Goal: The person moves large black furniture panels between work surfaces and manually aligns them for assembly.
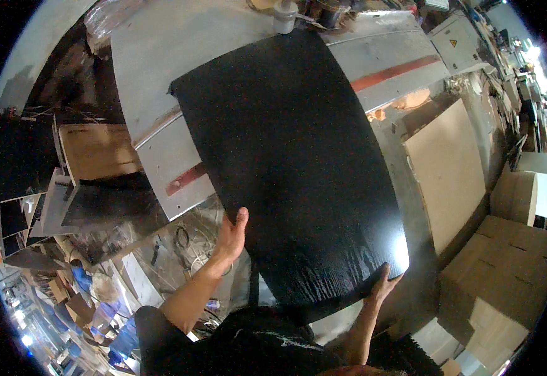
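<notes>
Large black sheet point(289, 169), glossy and slightly wrinkled near its lower edge, fills the middle of the view. It runs from about 12 o'clock down to 5 o'clock, lying tilted across a grey metal table point(160, 50).

Left hand point(231, 235) at 7 o'clock of the sheet: fingers closed over the left edge, thumb up against the rim. Right hand point(383, 285) at 5 o'clock, curled around the lower right corner. Both hands grip the sheet.

Progress, judged from the lie of things: the far end of the sheet already rests on the table, but the near end overhangs and is carried by the hands. The sheet sits skewed to the table's edges, so squaring and settling it looks left to do.

Surface: grey panels with a red stripe point(395, 74) showing at 2 o'clock and again at 9 o'clock of the sheet. A pale round container point(284, 15) stands just beyond the top edge.

Room: cluttered workshop. Pale board point(447, 166) leaning at 3 o'clock, cardboard boxes point(505, 266) at 4 o'clock, wooden panel point(98, 150) and dark offcuts at 9 o'clock, blue bottles point(101, 313) low at 8 o'clock.
</notes>
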### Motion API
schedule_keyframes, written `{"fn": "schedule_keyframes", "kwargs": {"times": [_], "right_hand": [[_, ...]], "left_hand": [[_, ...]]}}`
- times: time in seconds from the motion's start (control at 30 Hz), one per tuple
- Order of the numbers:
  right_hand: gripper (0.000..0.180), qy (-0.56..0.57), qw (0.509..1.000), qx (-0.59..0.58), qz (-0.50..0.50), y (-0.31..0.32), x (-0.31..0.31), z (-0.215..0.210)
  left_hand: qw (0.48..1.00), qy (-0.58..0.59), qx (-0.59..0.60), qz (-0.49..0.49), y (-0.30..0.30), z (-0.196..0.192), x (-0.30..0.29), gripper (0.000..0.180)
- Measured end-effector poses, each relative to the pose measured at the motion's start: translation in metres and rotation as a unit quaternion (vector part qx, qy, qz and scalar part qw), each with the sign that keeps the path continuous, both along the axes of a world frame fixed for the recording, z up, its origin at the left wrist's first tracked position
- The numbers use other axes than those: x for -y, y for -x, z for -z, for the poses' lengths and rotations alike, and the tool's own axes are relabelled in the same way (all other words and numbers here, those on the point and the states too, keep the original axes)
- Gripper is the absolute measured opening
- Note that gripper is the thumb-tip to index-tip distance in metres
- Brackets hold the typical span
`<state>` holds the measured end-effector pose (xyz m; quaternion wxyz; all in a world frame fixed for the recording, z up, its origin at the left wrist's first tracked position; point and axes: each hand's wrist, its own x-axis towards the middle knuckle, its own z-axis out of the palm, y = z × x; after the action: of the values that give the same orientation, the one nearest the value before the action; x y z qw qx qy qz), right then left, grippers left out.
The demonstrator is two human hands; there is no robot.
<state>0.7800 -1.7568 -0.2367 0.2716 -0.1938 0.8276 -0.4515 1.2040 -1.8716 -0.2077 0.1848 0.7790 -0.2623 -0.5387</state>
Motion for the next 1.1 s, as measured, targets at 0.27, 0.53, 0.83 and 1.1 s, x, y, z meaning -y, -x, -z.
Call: {"fn": "schedule_keyframes", "kwargs": {"times": [0.27, 0.53, 0.83, 1.1], "right_hand": [[0.076, 0.038, 0.999, 0.009, -0.038, -0.003, 0.008, -0.016], [0.082, 0.049, 0.987, 0.065, -0.141, 0.094, 0.085, -0.01], [0.07, -0.023, 0.957, 0.014, -0.289, 0.184, 0.32, -0.055], [0.05, -0.065, 0.932, 0.131, -0.331, 0.2, 0.376, -0.045]], "left_hand": [[0.987, 0.08, -0.132, -0.032, -0.004, 0.001, -0.037, 0.087], [0.973, -0.093, -0.093, -0.191, 0.08, -0.02, -0.043, 0.105], [0.905, -0.137, -0.273, -0.296, 0.216, -0.001, 0.031, 0.108], [0.923, -0.13, -0.165, -0.321, 0.24, -0.016, 0.086, 0.103]]}}
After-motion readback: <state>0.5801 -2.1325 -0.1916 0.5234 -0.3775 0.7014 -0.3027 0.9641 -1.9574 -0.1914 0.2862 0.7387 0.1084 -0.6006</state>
